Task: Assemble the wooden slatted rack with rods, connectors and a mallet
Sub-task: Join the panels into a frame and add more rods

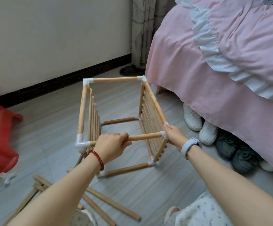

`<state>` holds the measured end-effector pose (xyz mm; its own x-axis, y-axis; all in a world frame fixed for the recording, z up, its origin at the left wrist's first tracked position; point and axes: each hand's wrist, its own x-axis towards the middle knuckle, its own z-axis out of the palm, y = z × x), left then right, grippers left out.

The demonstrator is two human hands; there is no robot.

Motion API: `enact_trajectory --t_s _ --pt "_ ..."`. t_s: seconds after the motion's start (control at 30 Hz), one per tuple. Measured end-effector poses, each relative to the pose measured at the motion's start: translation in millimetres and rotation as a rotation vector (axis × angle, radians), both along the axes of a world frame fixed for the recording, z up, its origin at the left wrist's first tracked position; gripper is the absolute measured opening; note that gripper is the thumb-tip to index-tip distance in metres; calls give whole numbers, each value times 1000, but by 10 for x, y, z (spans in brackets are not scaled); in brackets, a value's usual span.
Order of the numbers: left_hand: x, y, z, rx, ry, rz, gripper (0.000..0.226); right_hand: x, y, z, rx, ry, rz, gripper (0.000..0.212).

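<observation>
Here the left hand (pixel 112 146) curls round the rack's (pixel 121 121) near top rod (pixel 144 137), while the right hand (pixel 175 136) grips its white corner connector (pixel 163 134).

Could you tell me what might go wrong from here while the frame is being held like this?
1. The left hand grips the near top rod while the right hand grips the corner connector; uneven pushing could pop that joint or pinch fingers.
2. Loose rods lie on the floor by the knees; shifting could roll or trip on them.
</observation>
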<state>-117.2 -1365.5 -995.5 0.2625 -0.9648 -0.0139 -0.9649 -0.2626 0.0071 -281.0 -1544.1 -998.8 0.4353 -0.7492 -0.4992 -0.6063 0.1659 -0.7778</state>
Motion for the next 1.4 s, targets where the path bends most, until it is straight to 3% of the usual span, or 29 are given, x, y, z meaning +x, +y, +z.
enact_trajectory --t_s 0.4,0.57,0.67,0.73,0.77,0.83,0.9,1.13,1.27,1.4 --pt "-14 -46 -15 9 20 -21 33 18 145 7 -30 30 74 29" --pt "18 -23 95 23 216 37 35 14 98 27 -53 39 112 31" --pt "175 84 217 -322 241 225 33 69 35 11 -62 -24 -20 41" --pt "341 188 246 -521 201 502 31 74 -30 21 21 -120 -132 39" --pt "434 248 233 -530 273 665 35 73 -65 28 62 -152 -166 39" --pt "564 346 183 -491 593 918 48 87 -91 18 133 -197 -194 38" --pt "624 404 118 -468 837 1029 52 142 -73 -9 192 -230 -193 41" --pt "715 427 106 -592 1121 988 22 237 -99 -50 165 -232 -138 44" --pt "772 472 99 -640 1376 1042 18 247 -86 -42 167 -239 -119 43" --pt "787 495 43 -579 1384 1055 29 207 -91 -52 214 -239 -111 42"
